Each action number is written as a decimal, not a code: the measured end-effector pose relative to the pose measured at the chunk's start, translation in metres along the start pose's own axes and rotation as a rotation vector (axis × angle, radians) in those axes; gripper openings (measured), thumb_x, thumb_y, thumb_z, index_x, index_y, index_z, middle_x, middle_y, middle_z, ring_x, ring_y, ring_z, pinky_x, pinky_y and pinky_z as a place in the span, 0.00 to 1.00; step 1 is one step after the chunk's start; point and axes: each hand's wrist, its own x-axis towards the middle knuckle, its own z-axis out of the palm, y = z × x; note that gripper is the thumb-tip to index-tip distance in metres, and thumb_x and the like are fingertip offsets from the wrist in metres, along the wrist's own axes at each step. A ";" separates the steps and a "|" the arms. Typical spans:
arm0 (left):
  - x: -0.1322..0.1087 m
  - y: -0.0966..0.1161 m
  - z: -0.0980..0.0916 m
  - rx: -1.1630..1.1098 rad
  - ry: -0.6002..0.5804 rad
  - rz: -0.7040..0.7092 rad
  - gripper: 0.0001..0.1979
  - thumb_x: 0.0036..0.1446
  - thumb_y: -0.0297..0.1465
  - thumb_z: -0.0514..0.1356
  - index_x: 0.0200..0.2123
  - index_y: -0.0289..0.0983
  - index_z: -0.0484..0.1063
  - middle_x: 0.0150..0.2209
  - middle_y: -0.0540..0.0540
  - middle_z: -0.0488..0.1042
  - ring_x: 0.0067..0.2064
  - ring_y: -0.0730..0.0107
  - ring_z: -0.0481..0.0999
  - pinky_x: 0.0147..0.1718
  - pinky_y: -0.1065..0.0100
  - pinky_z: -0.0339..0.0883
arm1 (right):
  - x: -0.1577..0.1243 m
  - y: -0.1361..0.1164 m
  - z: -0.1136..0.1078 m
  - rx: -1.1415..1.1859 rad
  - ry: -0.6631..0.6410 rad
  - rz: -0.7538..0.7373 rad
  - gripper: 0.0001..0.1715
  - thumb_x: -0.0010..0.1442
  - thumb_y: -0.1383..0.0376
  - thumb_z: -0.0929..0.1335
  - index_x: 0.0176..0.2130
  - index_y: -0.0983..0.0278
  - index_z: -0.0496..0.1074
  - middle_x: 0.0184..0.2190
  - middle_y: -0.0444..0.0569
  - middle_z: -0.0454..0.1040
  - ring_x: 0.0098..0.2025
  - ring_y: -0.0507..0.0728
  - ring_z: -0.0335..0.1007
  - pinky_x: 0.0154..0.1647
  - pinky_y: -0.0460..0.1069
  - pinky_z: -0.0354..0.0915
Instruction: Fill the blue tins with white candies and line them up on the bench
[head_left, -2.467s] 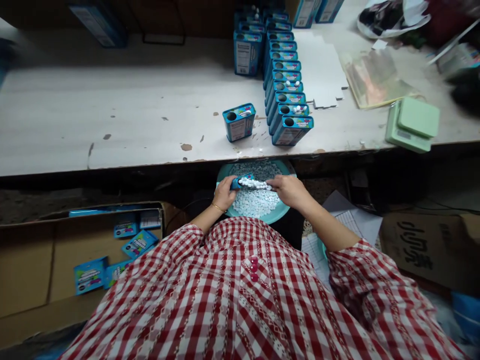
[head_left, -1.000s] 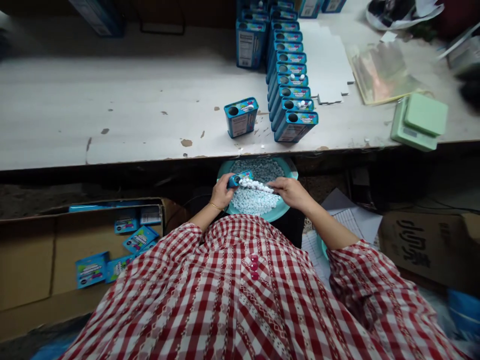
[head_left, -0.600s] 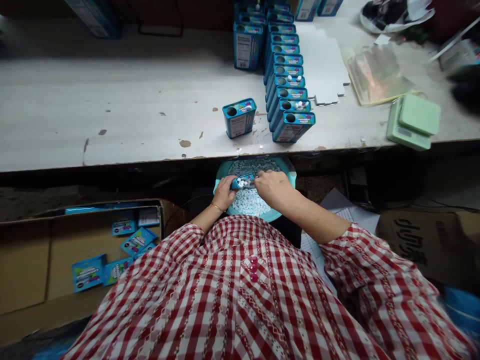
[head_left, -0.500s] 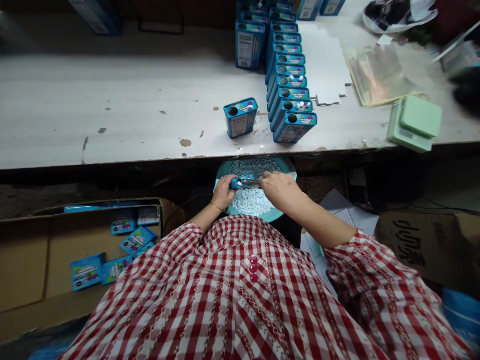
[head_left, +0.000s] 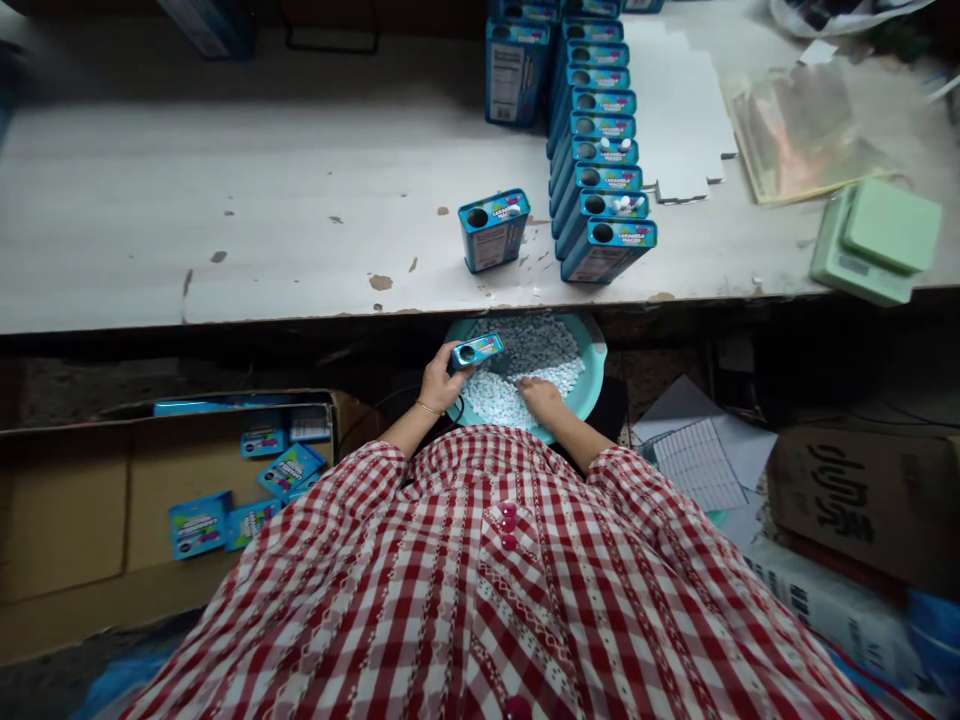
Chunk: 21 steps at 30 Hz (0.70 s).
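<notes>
The left hand (head_left: 452, 380) is closed around a small blue rectangular tin (head_left: 476, 352), fingers wrapped along its side, and it holds the tin just above the candy with the tin's round dark hole showing. The right hand (head_left: 540, 396) is half-curled, its fingertips pressed into a heap of small round white candies (head_left: 510, 385) (whether it has any gathered under the fingers is hidden). Both hands work over a wide, shallow teal basin (head_left: 598, 350) at 12 o'clock, just past the person's red-and-white gingham shirt (head_left: 480, 570). A thin gold bracelet (head_left: 429, 408) circles the left wrist.

At 8 o'clock, an open brown cardboard box (head_left: 67, 500) holds flat blue printed cards (head_left: 199, 525). At 4 o'clock lie ruled white papers (head_left: 697, 465) and a brown carton with black characters (head_left: 847, 490).

Farther off at 12 o'clock, a scuffed white workbench (head_left: 225, 250) carries a lone upright blue tin (head_left: 493, 230) beside a long double row of matching blue tins (head_left: 600, 150). A mint-green digital scale (head_left: 874, 240) sits at 2 o'clock.
</notes>
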 end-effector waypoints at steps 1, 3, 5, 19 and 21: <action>0.001 0.000 0.001 -0.006 0.009 -0.009 0.20 0.49 0.35 0.61 0.45 0.37 0.65 0.40 0.46 0.73 0.41 0.65 0.73 0.43 0.65 0.67 | -0.001 -0.003 0.004 0.015 -0.006 -0.028 0.18 0.61 0.74 0.58 0.46 0.68 0.72 0.43 0.53 0.73 0.43 0.51 0.66 0.38 0.43 0.58; 0.002 0.001 0.001 -0.016 0.023 -0.024 0.20 0.48 0.36 0.61 0.45 0.37 0.65 0.39 0.46 0.73 0.40 0.66 0.73 0.43 0.65 0.67 | -0.002 -0.002 0.009 0.100 -0.011 -0.052 0.20 0.59 0.76 0.60 0.46 0.65 0.73 0.42 0.50 0.74 0.42 0.50 0.67 0.38 0.42 0.58; 0.003 0.001 0.001 -0.026 0.036 -0.032 0.20 0.48 0.36 0.61 0.45 0.37 0.65 0.39 0.46 0.73 0.40 0.66 0.73 0.43 0.65 0.67 | -0.001 0.006 0.012 0.221 -0.006 -0.044 0.22 0.56 0.78 0.60 0.46 0.64 0.74 0.42 0.48 0.75 0.42 0.50 0.68 0.39 0.41 0.59; -0.001 0.012 0.005 0.076 -0.051 0.101 0.19 0.49 0.29 0.57 0.46 0.36 0.66 0.45 0.43 0.72 0.47 0.61 0.71 0.49 0.61 0.65 | -0.056 0.026 -0.092 0.520 0.176 -0.111 0.19 0.54 0.72 0.63 0.42 0.63 0.77 0.35 0.48 0.77 0.38 0.54 0.71 0.39 0.45 0.63; -0.002 0.015 0.008 0.098 -0.082 0.141 0.19 0.49 0.28 0.56 0.47 0.35 0.67 0.45 0.42 0.72 0.47 0.60 0.71 0.49 0.60 0.64 | -0.058 0.012 -0.114 0.353 0.121 -0.088 0.19 0.55 0.71 0.62 0.41 0.60 0.78 0.37 0.47 0.77 0.41 0.54 0.71 0.40 0.44 0.62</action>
